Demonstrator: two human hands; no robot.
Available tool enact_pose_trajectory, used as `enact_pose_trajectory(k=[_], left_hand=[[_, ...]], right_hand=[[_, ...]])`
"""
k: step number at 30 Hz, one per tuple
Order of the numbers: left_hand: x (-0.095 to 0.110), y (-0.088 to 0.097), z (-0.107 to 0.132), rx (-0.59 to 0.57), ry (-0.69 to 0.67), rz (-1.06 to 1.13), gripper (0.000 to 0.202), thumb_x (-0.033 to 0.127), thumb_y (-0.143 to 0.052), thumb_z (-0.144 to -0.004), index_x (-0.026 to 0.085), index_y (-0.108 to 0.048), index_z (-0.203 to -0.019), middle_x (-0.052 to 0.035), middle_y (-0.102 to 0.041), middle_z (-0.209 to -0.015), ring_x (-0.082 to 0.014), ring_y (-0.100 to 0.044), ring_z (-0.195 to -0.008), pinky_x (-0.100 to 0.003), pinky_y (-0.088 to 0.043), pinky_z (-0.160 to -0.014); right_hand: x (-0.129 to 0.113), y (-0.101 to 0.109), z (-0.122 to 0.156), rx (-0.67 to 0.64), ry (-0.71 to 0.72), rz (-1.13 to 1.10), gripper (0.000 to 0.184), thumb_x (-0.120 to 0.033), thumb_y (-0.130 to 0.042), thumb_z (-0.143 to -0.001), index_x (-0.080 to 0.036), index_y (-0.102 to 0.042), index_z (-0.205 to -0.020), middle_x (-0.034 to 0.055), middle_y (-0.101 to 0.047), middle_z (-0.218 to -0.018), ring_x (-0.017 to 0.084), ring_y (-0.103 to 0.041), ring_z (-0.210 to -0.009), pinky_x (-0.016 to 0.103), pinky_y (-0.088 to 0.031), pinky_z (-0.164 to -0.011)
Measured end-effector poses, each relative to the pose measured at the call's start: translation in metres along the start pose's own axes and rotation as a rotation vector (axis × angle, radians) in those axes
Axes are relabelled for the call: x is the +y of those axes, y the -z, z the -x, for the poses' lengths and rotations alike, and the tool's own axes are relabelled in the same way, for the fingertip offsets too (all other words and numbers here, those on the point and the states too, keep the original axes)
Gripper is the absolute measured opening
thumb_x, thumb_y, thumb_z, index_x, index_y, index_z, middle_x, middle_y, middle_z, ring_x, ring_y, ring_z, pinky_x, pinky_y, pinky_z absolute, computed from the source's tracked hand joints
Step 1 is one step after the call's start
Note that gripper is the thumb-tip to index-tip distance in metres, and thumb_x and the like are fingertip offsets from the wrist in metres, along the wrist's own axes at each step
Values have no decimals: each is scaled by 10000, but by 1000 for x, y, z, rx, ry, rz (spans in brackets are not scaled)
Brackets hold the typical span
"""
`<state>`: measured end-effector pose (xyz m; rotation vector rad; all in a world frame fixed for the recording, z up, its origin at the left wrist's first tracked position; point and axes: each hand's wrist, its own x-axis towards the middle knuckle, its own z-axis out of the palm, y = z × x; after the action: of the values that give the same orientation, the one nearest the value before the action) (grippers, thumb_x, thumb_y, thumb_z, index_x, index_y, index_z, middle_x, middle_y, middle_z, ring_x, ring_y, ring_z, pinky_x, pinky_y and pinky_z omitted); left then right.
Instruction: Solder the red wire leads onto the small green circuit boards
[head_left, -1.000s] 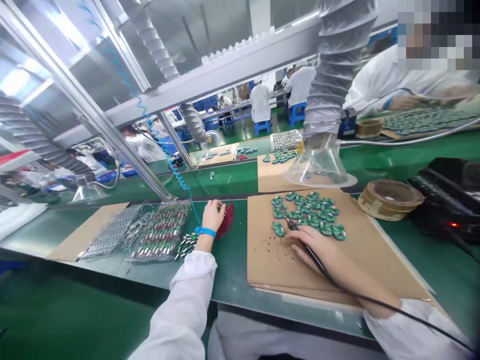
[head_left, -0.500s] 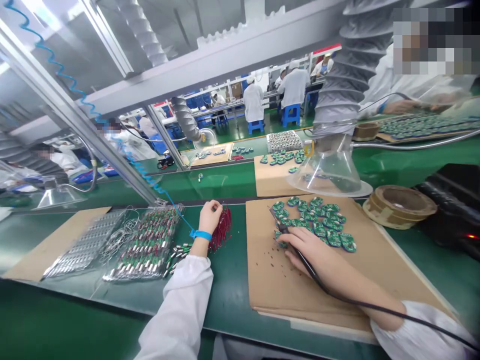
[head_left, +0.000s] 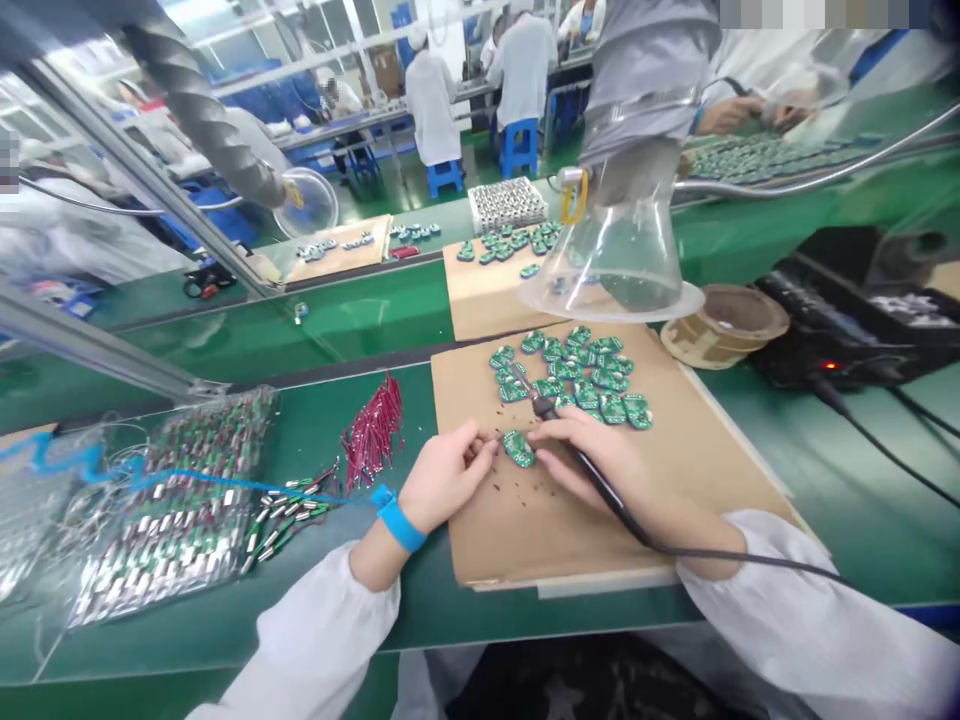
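Note:
My right hand [head_left: 600, 455] grips a soldering iron [head_left: 592, 470], its tip pointing up and left over the circuit boards. Its fingertips reach the right edge of a single green circuit board [head_left: 518, 448] on the cardboard. Just left of that board, my left hand [head_left: 454, 470] is closed in a pinch; whatever is between its fingers is too small to make out. It wears a blue wrist strap [head_left: 401, 520]. Several more green boards [head_left: 585, 375] lie grouped on the cardboard sheet [head_left: 540, 550]. Left of it lies a pile of red wires [head_left: 373, 432].
Small metal parts with wires [head_left: 289, 515] lie beside a filled plastic tray [head_left: 180, 500]. A clear fume hood [head_left: 619, 265] hangs over the boards. At right stand a tape roll [head_left: 724, 325] and a black device [head_left: 832, 320] with cables. Co-workers [head_left: 525, 65] sit beyond.
My left hand has come from the red wire pile to the single board on the cardboard. That board has moved nearer me, with my right hand beside it. The camera view has tilted down.

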<state>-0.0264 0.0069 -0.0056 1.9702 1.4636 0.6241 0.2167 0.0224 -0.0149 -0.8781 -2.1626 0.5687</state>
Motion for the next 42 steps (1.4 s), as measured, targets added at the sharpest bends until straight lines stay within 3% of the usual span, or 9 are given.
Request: enact_pose_trajectory(k=[7,12,14,22,27,30,35,37,42], left_hand=[[0,-4,4,-2,-4,20,191,340,-530,-1028,217,-645,-939,5,-704,-758,-163,-656,-697,-262,-470,-678],[-2,-4,4,1,-13,-36,159,341,-571,-1014,223,-648,-942,16,-690,-772,-149,-633,-692,-260,-456,-667],[-1,-2,3,14,-42,-74,162,337,-576,-1013,219,-649,-930,13,-682,-785,-147,-628,-707,-259,-461,-677],[-7,7,1,-41,-175,-169,202,318,-510,-1049,208,-660,-971,-29,-701,-896,-172,-649,-817,-292,-499,-782],[-2,7,5,1,-156,-98,200,316,-545,-1031,198,-657,-916,-31,-621,-922,-134,-580,-729,-271,-481,-698],[4,5,10,-16,-151,-54,195,291,-531,-1035,195,-644,-909,-42,-614,-964,-138,-592,-772,-274,-488,-722],[7,1,11,-57,-168,-13,161,241,-496,-1046,197,-613,-944,-54,-656,-1015,-174,-630,-928,-311,-504,-859],[5,1,10,-53,-188,11,146,224,-509,-1039,194,-604,-933,-54,-657,-1035,-169,-631,-938,-303,-504,-851],[-1,3,8,-42,-212,90,132,194,-564,-1006,176,-609,-884,-53,-636,-1084,-120,-603,-812,-252,-495,-702]], right_hand=[[-1,-5,5,-111,-31,-47,259,-155,-516,-983,-262,-600,-1204,63,-602,-1009,189,-652,-858,325,-551,-768],[3,2,5,46,-85,-13,208,-185,-565,-981,-276,-627,-1157,55,-663,-975,205,-672,-868,352,-559,-815],[5,4,4,53,-103,-26,211,-191,-554,-991,-283,-626,-1167,58,-684,-986,221,-678,-908,375,-557,-851],[-5,-3,-1,-136,-85,-67,281,-190,-447,-1032,-269,-571,-1271,75,-628,-1053,215,-651,-927,374,-552,-822],[-2,4,3,-19,-172,-46,205,-231,-500,-1030,-279,-607,-1198,53,-730,-1050,217,-720,-950,377,-577,-852],[2,5,5,34,-255,-71,202,-253,-517,-1030,-273,-591,-1217,58,-763,-1069,224,-747,-956,389,-598,-854],[5,-2,4,-53,-89,-98,179,-245,-511,-1027,-290,-602,-1174,57,-746,-1068,226,-735,-962,391,-601,-841],[4,-2,4,-48,-115,-92,178,-234,-518,-1025,-286,-605,-1171,53,-745,-1065,218,-739,-955,386,-599,-852],[-1,6,7,138,-291,-372,352,-269,-542,-1032,-261,-472,-1376,72,-755,-1058,209,-765,-916,398,-629,-841]])
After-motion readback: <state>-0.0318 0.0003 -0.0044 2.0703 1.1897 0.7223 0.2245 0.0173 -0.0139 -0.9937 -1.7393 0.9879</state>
